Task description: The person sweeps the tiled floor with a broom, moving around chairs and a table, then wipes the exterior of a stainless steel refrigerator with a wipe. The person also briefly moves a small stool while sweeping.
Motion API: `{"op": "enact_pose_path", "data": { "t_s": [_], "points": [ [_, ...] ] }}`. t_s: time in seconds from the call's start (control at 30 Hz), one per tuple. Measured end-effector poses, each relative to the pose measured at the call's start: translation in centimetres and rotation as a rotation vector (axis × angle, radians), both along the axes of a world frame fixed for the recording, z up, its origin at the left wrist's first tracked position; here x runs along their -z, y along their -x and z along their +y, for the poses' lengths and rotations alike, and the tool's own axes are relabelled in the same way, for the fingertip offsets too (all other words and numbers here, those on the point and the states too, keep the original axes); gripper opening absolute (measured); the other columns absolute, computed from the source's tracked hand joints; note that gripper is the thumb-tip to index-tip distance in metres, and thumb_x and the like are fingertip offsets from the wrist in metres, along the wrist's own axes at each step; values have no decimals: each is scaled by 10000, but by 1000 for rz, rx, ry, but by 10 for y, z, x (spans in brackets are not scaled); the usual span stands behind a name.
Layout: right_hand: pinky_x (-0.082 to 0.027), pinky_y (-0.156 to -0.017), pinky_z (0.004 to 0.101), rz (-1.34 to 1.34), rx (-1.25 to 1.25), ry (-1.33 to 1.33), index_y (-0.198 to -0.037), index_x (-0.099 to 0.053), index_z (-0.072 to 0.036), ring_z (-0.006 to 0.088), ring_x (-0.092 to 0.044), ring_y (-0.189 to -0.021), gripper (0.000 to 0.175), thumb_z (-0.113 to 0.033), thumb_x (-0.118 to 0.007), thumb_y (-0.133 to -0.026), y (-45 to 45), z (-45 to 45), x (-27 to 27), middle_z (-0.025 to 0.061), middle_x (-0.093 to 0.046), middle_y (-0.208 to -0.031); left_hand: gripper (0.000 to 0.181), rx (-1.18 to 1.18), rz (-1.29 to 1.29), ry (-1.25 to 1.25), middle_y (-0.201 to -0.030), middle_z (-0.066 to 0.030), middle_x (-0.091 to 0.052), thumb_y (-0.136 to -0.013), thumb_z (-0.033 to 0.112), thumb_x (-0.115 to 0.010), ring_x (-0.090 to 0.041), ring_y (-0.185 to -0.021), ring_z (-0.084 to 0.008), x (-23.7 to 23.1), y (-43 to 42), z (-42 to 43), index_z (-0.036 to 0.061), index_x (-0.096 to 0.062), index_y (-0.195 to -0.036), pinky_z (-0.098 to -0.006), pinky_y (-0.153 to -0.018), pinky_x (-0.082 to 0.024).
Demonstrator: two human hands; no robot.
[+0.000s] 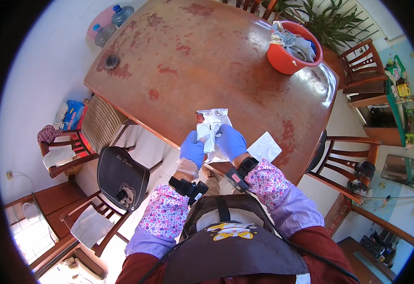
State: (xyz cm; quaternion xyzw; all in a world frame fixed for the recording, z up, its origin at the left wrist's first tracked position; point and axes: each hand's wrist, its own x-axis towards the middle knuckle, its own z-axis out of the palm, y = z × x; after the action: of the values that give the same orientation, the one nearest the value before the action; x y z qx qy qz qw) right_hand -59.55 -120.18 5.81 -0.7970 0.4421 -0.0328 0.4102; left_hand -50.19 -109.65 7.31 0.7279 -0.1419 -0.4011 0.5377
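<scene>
Near the front edge of the brown table, both of my hands, in blue gloves, grip a white soft packet (212, 117) with printed symbols, which looks like a wet-wipe pack. My left hand (192, 148) holds its left side, the thumb against a pale oval part that may be the lid. On the right side, the fingers of my right hand (232, 142) are bent over the packet, and their tips are partly hidden. Just right of that hand a white sheet (265, 147) lies flat on the table.
The patchy brown table (207, 67) spreads out ahead. A red bucket (286, 58) with cloths stands at its far right, and a dark scouring ball (112, 62) lies at the left. Chairs surround it, including a black-backed chair (120, 177) and a wooden chair (349, 159).
</scene>
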Motion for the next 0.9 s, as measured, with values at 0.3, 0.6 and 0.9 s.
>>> {"op": "enact_pose_path", "data": {
  "t_s": [0.3, 0.6, 0.9],
  "points": [
    [-482, -755, 384, -139, -139, -167, -1113, -582, -140, 356, -597, -884, 303, -227, -531, -828, 33, 21, -7, 159, -615, -1012, 121, -107, 169, 39, -790, -58, -586, -847, 124, -574, -565, -704, -110, 6, -18, 12, 15, -541, -888, -246, -583, -457],
    [-490, -751, 388, 174, -382, -66, -1108, -578, -131, 322, -616, -882, 280, -226, -471, -867, 26, 11, -18, 150, -630, -980, 142, -54, 67, 74, -874, -56, -596, -856, 84, -538, -571, -753, -113, 9, -21, 11, -18, -534, -955, -232, -628, -460],
    [-493, -732, 409, 147, -580, -39, -970, -628, -86, 356, -618, -828, 254, -245, -528, -799, -9, -1, -5, 172, -632, -964, 118, -4, 40, -35, -741, -74, -599, -845, 102, -551, -557, -546, -134, -2, -19, 8, -7, -560, -889, -263, -462, -423]
  ]
}}
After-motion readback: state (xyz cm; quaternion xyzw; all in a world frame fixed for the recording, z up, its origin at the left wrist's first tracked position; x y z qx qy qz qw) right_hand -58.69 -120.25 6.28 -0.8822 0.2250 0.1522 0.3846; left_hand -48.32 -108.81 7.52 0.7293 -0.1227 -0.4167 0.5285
